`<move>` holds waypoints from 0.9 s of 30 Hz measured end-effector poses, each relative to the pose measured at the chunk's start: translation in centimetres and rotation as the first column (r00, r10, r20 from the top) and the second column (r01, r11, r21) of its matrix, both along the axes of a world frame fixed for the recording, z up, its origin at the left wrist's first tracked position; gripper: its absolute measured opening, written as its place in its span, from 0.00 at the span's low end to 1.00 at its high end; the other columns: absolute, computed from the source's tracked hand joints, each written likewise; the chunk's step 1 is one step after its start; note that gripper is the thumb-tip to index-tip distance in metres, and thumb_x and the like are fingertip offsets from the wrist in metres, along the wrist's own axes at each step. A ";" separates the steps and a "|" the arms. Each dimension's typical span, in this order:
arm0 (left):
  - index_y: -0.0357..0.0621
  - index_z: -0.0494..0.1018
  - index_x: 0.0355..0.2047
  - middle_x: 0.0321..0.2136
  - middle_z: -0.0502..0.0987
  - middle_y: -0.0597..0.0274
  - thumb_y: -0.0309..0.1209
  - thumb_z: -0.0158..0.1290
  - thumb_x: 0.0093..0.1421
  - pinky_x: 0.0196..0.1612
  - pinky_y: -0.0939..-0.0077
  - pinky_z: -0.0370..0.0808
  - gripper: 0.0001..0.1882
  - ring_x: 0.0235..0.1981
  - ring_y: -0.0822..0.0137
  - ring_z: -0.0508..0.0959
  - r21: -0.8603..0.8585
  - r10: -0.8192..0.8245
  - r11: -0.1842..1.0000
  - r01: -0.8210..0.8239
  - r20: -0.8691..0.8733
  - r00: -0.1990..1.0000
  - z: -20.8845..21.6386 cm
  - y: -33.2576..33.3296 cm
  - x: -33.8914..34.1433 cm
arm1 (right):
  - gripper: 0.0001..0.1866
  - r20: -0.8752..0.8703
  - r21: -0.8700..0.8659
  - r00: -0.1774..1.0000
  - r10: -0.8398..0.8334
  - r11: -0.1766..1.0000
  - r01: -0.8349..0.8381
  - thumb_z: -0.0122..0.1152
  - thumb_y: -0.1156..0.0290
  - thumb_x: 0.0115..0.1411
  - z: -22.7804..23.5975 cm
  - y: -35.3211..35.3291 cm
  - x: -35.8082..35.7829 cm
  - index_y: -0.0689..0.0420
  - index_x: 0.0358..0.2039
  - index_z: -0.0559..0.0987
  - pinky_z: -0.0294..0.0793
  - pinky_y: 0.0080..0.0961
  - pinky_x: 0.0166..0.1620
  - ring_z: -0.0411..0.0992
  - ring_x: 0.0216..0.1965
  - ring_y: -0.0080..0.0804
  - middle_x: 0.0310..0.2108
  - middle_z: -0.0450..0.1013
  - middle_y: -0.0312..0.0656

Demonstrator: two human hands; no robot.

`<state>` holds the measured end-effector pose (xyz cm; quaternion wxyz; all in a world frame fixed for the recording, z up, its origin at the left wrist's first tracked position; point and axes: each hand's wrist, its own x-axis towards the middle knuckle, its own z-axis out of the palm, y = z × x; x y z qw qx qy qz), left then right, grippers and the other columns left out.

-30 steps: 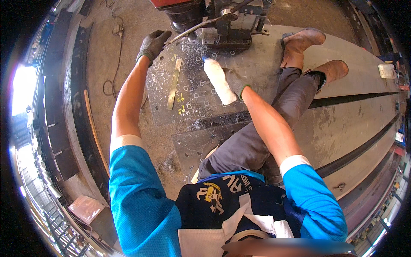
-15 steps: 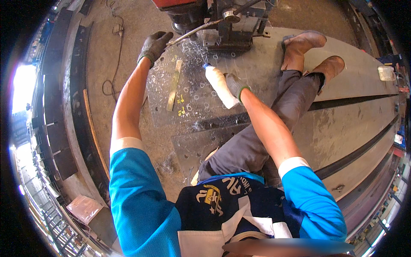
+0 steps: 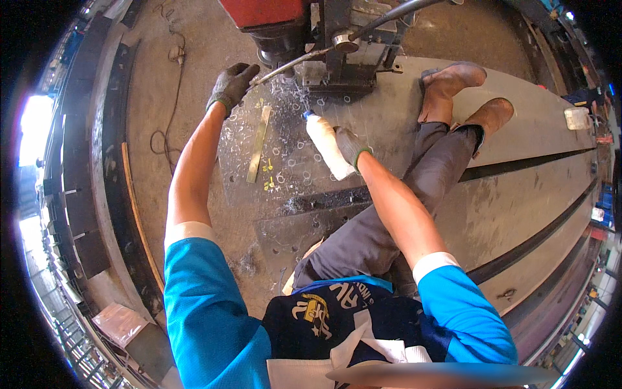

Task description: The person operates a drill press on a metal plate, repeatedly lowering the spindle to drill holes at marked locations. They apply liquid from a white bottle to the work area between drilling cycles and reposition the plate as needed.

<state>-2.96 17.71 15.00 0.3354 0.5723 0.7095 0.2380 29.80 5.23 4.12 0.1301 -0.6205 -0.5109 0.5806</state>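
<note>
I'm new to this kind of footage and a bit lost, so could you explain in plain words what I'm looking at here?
You're looking down from a wide fisheye camera worn on a person's head, which is why straight edges bend. No robot here: both hands are the person's own, in dark gloves. The left hand grips the end of a metal lever that runs to a red and dark machine. The right hand holds a pale bottle whose blue cap points toward the machine. Beneath lies a dark metal plate with pale shavings, white rings and a narrow yellowish strip. The legs in brown boots stretch out to the right.
</note>
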 end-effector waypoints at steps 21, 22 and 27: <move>0.46 0.79 0.55 0.37 0.84 0.56 0.59 0.54 0.63 0.31 0.67 0.76 0.33 0.29 0.63 0.81 0.001 -0.017 1.000 0.017 -0.063 0.998 0.1 -0.4 0.1 | 0.23 -0.139 -0.028 0.990 0.010 1.000 -0.014 0.42 0.59 0.71 -0.7 -0.3 0.4 0.63 0.45 0.81 0.78 0.44 0.40 0.80 0.35 0.43 0.38 0.82 0.51; 0.46 0.79 0.55 0.37 0.84 0.57 0.59 0.53 0.63 0.31 0.67 0.76 0.33 0.29 0.63 0.81 0.008 -0.016 1.000 0.017 -0.058 0.998 0.1 -0.4 0.1 | 0.23 -0.079 0.005 0.996 0.042 0.999 -0.042 0.42 0.59 0.71 -0.8 -0.2 0.4 0.63 0.45 0.81 0.78 0.44 0.41 0.80 0.36 0.43 0.38 0.82 0.51; 0.48 0.80 0.55 0.39 0.84 0.55 0.60 0.53 0.62 0.33 0.66 0.76 0.33 0.29 0.62 0.81 0.010 -0.006 1.000 0.007 -0.078 0.997 0.1 -0.5 0.4 | 0.23 0.026 0.115 0.996 0.084 0.990 -0.086 0.41 0.60 0.71 -3.6 0.3 0.6 0.63 0.46 0.81 0.77 0.45 0.42 0.80 0.38 0.43 0.40 0.82 0.52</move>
